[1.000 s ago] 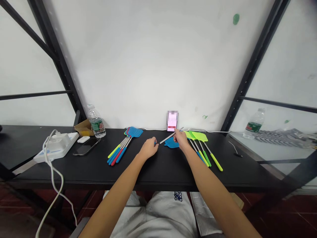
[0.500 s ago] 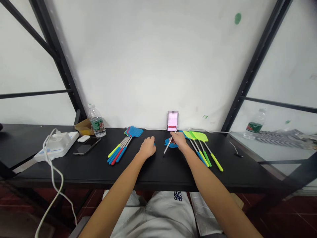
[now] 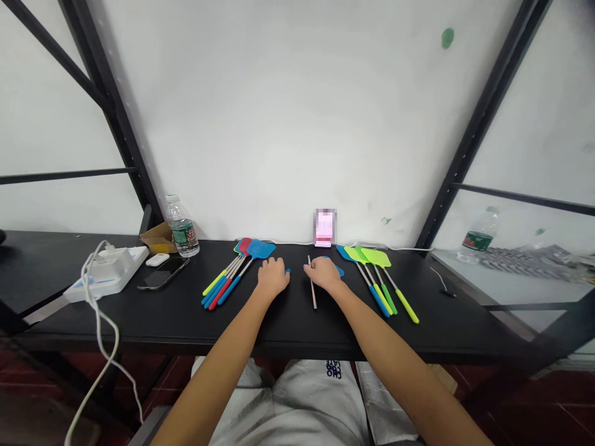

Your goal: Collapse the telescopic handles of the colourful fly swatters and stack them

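Observation:
My right hand (image 3: 324, 273) is closed on a thin silver metal rod (image 3: 313, 295), which points toward me over the table. A blue fly swatter head (image 3: 340, 270) shows partly behind this hand; the rest of it is covered. My left hand (image 3: 273, 277) has its fingers curled down near the table, and a small blue piece (image 3: 288, 271) sticks out by its thumb side. Most of that piece is hidden. Left of this hand lies a fanned pile of fly swatters (image 3: 231, 282) with blue, red and yellow handles. Several green, yellow and blue fly swatters (image 3: 387, 291) lie to the right.
A phone with a lit screen (image 3: 324, 229) leans on the wall. At left stand a water bottle (image 3: 182, 229), a cardboard box (image 3: 158, 238), a dark phone (image 3: 163, 274), a white case (image 3: 157, 260) and a power strip (image 3: 132, 265) with cables. Black shelf posts (image 3: 458, 145) frame the table.
My right hand has come slightly left and nearer, and the rod has swung from slanting to pointing nearly straight at me. The top blue swatter head in the left pile has shifted right.

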The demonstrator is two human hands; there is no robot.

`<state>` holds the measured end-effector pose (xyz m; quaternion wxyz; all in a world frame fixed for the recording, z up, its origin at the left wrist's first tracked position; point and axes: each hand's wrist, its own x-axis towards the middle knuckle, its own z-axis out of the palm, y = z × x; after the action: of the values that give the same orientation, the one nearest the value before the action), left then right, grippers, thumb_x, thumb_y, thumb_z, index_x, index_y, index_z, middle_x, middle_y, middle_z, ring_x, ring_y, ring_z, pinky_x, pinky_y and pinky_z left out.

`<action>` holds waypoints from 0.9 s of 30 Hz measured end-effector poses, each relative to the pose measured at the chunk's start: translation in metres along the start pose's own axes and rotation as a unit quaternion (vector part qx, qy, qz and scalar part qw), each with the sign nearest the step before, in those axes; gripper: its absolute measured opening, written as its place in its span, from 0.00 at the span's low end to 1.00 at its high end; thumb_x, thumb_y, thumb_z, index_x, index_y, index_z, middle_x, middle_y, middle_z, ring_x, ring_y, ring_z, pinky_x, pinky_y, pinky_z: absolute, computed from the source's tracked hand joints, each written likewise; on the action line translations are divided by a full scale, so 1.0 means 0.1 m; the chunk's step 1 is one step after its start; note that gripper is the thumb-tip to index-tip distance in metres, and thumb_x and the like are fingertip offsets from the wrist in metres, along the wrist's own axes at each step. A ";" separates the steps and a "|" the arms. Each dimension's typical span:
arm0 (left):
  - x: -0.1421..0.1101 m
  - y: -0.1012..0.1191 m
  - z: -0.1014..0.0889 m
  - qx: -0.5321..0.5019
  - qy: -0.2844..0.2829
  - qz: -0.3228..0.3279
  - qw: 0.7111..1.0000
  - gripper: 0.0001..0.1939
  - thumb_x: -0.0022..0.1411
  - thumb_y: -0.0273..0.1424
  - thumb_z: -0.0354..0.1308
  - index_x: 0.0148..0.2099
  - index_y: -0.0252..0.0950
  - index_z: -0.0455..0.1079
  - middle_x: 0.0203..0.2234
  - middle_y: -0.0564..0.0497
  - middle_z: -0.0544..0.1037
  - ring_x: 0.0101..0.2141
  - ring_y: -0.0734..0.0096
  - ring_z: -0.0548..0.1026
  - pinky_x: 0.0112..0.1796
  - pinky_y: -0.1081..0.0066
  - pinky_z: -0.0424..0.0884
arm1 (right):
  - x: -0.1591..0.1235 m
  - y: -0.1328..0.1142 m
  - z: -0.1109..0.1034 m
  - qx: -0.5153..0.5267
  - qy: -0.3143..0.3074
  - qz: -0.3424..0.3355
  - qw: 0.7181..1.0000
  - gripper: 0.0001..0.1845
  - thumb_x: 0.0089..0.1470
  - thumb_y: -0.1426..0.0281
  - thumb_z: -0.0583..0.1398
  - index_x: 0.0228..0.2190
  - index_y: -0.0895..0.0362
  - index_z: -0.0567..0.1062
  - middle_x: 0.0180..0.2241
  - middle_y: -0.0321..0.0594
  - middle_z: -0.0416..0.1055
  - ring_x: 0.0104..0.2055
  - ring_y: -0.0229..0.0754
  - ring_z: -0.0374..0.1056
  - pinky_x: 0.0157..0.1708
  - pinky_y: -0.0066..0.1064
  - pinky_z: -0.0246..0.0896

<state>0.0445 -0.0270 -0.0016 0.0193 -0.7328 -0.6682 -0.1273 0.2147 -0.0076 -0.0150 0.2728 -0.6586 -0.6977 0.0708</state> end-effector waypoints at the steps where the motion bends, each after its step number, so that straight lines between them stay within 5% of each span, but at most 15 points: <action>1: 0.00 0.00 0.00 0.003 0.000 -0.003 1.000 0.15 0.63 0.38 0.51 0.47 0.33 0.66 0.49 0.37 0.70 0.51 0.49 0.66 0.46 0.59 0.65 | -0.02 -0.03 0.02 -0.027 0.002 -0.004 1.000 0.17 0.54 0.62 0.59 0.19 0.56 0.72 0.25 0.46 0.73 0.33 0.46 0.72 0.29 0.29 0.59; 13: 0.01 -0.01 0.02 -0.001 -0.011 -0.005 1.000 0.16 0.64 0.38 0.50 0.48 0.33 0.67 0.48 0.36 0.71 0.50 0.50 0.68 0.45 0.60 0.66 | -0.09 -0.11 0.08 -0.110 -0.029 -0.025 0.993 0.14 0.55 0.60 0.59 0.31 0.57 0.77 0.35 0.51 0.76 0.39 0.49 0.72 0.32 0.31 0.60; 20: 0.01 -0.01 0.01 -0.002 -0.013 -0.007 1.000 0.16 0.63 0.38 0.51 0.47 0.34 0.67 0.48 0.36 0.71 0.50 0.50 0.68 0.45 0.60 0.66 | -0.09 -0.10 -0.03 -0.074 -0.077 0.005 0.994 0.14 0.46 0.57 0.66 0.23 0.56 0.75 0.27 0.47 0.73 0.34 0.49 0.72 0.28 0.32 0.60; 27: 0.00 -0.01 0.00 -0.003 -0.016 -0.006 1.000 0.16 0.63 0.38 0.50 0.48 0.33 0.67 0.48 0.36 0.71 0.50 0.49 0.68 0.45 0.60 0.66 | -0.10 -0.09 -0.10 0.047 -0.143 -0.005 0.989 0.18 0.34 0.71 0.69 0.10 0.54 0.65 0.12 0.36 0.62 0.23 0.43 0.67 0.21 0.28 0.53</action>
<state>0.0440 -0.0266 -0.0018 0.0058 -0.7310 -0.6721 -0.1180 0.2110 -0.0207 -0.0056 0.2012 -0.6246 -0.7289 0.1953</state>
